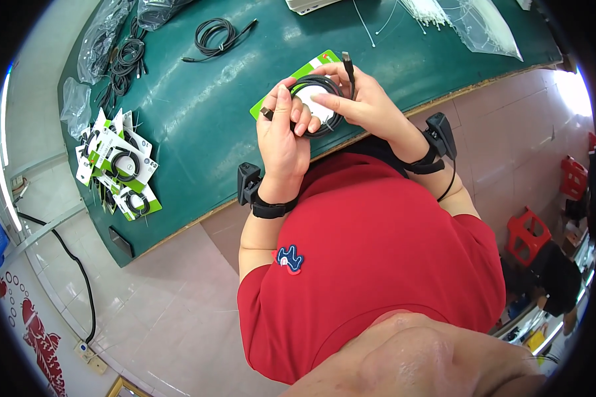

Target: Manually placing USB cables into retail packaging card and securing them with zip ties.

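Note:
A coiled black cable [311, 80] rests against a green and white card [304, 70], held between both hands above the table's near edge. My left hand [283, 135] curls round the coil's left side, its fingertips reaching inside the ring, with one plug beside the thumb. On the right side, my right hand [369, 104] grips the coil and card, thumb across the ring. The cable's other plug [347, 63] sticks up past the right fingers. Part of the card is hidden behind the hands and coil.
Several carded cables [122, 165] lie heaped at the left of the green table [198, 152]. Behind them are loose black cables [127, 63] and clear plastic bags [102, 40]. Another coiled cable [217, 40] lies farther back. White cable ties [430, 12] spread at the far right.

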Available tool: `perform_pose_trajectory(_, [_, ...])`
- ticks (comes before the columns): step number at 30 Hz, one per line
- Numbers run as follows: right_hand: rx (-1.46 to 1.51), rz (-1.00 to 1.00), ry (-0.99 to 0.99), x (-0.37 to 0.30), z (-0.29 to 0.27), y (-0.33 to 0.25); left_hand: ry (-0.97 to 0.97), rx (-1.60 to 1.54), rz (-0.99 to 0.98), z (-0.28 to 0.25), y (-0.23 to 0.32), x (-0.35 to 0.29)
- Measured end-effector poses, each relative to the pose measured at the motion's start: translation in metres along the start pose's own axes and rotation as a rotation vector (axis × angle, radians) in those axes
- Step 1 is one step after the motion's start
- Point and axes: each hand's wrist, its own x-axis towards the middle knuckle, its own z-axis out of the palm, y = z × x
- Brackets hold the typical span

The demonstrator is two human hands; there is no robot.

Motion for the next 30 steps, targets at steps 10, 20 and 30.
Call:
perform_pose_trajectory(10, [-0.214,-0.142,-0.044,-0.013,-0.009,0.000,-0.130,0.088,-0.094,-0.022,0.008,0.001])
perform_pose_trajectory(20, [-0.195,-0.127,-0.070,-0.021,-0.011,-0.008,-0.002,-0.092,-0.428,-0.002,0.038,-0.010])
perform_pose_trajectory(30, [-0.391,-0.454,0.042,-0.010,0.004,-0.003,-0.339,-0.034,-0.216,-0.019,0.016,0.005])
